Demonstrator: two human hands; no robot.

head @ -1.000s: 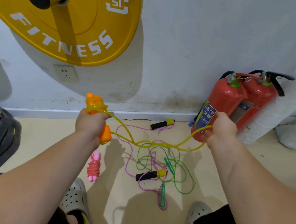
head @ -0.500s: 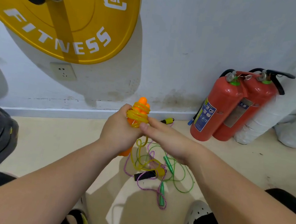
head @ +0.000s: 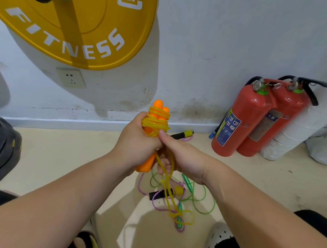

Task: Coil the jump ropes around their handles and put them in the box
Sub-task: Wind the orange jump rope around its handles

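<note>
The left hand (head: 135,141) is clenched around the orange handles (head: 151,136), a pair held together upright in front of the wall, their long axis close to vertical with a slight lean: rounded tops point up toward the yellow weight plate (head: 73,14), lower ends point down at the floor (head: 60,158) and stick out below the fist. Several turns of the yellow rope (head: 155,120) are wound around the upper part of the handles, just above the left thumb. The right hand (head: 183,159) meets the left, its thumb pressed on the wound turns and its fingers pinching the loose rope, which hangs down from that grip and ends in a slack loop on the floor between the two pale shoes. Under the hands lies a tangle: a green rope (head: 206,204) with green handles, and a pink rope (head: 147,192) with black and yellow handles, one (head: 165,192) lying in the tangle, the other (head: 182,135) near the skirting board. Two red fire extinguishers (head: 248,118) stand against the wall to the right. No box can be seen
</note>
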